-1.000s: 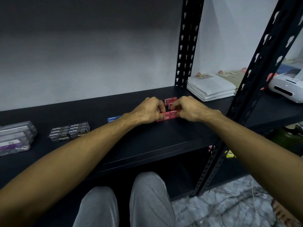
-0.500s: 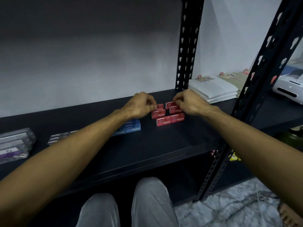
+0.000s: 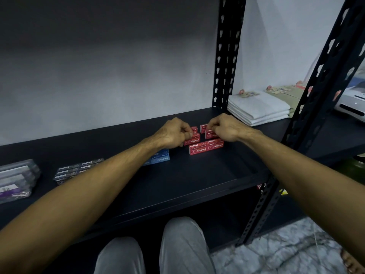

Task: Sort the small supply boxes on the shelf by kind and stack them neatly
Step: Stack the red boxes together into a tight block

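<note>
Dark metal shelf (image 3: 197, 180), grey wall behind. Since a second ago both my hands went from the near red boxes (image 3: 205, 148) to the far ones: left hand (image 3: 173, 134) and right hand (image 3: 223, 127) each pinch one. Blue boxes (image 3: 160, 158) now show left. Reds nearly grouped, I'd say.

A: How is the scene lit?
B: Dimly; the grey plaster wall (image 3: 98, 66) darkens upward, brighter right.
A: Image quality?
B: Wide-angle bending of the black perforated steel upright (image 3: 324, 76); soft, blurred clear plastic boxes (image 3: 15, 178) at left edge.
</note>
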Motion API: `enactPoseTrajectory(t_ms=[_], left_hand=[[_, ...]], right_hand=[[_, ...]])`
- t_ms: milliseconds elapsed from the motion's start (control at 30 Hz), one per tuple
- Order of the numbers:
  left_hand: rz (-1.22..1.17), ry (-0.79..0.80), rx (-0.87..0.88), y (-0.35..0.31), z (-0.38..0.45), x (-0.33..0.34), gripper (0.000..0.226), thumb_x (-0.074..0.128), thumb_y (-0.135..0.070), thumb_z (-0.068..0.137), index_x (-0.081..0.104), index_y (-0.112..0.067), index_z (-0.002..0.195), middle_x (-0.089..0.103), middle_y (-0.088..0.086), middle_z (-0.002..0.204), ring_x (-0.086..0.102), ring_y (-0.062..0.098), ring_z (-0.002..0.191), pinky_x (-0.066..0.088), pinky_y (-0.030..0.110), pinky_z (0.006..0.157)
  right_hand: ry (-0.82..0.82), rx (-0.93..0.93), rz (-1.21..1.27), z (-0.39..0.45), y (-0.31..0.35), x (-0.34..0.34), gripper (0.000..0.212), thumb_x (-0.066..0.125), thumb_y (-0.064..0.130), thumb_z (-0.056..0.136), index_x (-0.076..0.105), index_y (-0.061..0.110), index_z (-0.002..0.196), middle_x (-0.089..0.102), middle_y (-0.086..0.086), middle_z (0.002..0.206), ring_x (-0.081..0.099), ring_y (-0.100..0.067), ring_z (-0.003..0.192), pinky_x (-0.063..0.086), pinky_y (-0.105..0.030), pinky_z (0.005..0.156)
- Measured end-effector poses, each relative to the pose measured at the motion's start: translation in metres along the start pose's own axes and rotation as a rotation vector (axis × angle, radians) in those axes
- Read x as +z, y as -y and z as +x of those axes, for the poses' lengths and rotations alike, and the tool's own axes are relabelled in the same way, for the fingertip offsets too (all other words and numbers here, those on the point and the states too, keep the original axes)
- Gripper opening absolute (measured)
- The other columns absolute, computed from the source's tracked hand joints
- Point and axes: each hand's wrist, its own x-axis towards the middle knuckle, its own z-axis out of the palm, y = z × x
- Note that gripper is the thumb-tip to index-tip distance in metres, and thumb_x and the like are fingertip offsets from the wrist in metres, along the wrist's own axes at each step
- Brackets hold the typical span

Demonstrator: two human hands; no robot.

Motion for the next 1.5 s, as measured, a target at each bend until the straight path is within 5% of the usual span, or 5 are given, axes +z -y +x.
enactPoseTrajectory(t_ms=[633,1000,1167,1300,1500], left_hand=[[-0.117,0.099,0.015,-0.001,-0.001,0.002,0.015,0.063,-0.013,0.094,0.073,-0.008,0.103,0.073,0.009,0.094,0.069,0.016,0.074,0.059,0.024,0.063],[-0.132,0.11,0.008,-0.004,-0.005,0.003,0.016,0.062,-0.017,0.095,0.073,-0.009,0.104,0.073,0.008,0.092,0.068,0.014,0.072,0.059,0.025,0.064],[-0.121,0.145,0.023,-0.008,-0.011,0.002,0.027,0.072,-0.034,0.087,0.071,-0.017,0.107,0.073,0.004,0.09,0.069,0.014,0.074,0.06,0.027,0.067],[-0.016,0.146,0.048,-0.013,-0.015,0.004,0.043,0.08,-0.035,0.078,0.066,-0.022,0.116,0.07,-0.002,0.089,0.069,0.017,0.075,0.06,0.031,0.069],[0.091,0.072,0.071,-0.013,-0.016,0.01,0.045,0.081,-0.03,0.077,0.065,-0.024,0.119,0.064,-0.006,0.102,0.062,0.009,0.088,0.049,0.023,0.077]], right_hand=[[0.134,-0.019,-0.015,-0.008,0.007,-0.004,0.036,0.048,0.011,0.094,0.074,0.033,0.085,0.069,0.012,0.093,0.062,-0.008,0.09,0.048,-0.03,0.081],[0.191,-0.015,-0.065,-0.01,0.008,-0.007,0.035,0.048,0.012,0.094,0.072,0.036,0.085,0.067,0.01,0.106,0.06,-0.01,0.1,0.048,-0.037,0.096],[0.225,-0.016,-0.048,-0.015,0.013,-0.012,0.026,0.056,0.022,0.088,0.071,0.028,0.108,0.066,0.006,0.115,0.06,-0.014,0.105,0.046,-0.038,0.101],[0.311,-0.037,-0.174,-0.021,0.017,-0.016,0.04,0.067,0.017,0.08,0.063,0.035,0.116,0.063,0.009,0.105,0.059,-0.01,0.095,0.048,-0.034,0.091],[0.224,-0.074,-0.203,-0.02,0.014,-0.007,0.041,0.076,0.013,0.079,0.064,0.031,0.115,0.06,0.01,0.096,0.056,-0.007,0.087,0.042,-0.026,0.078]])
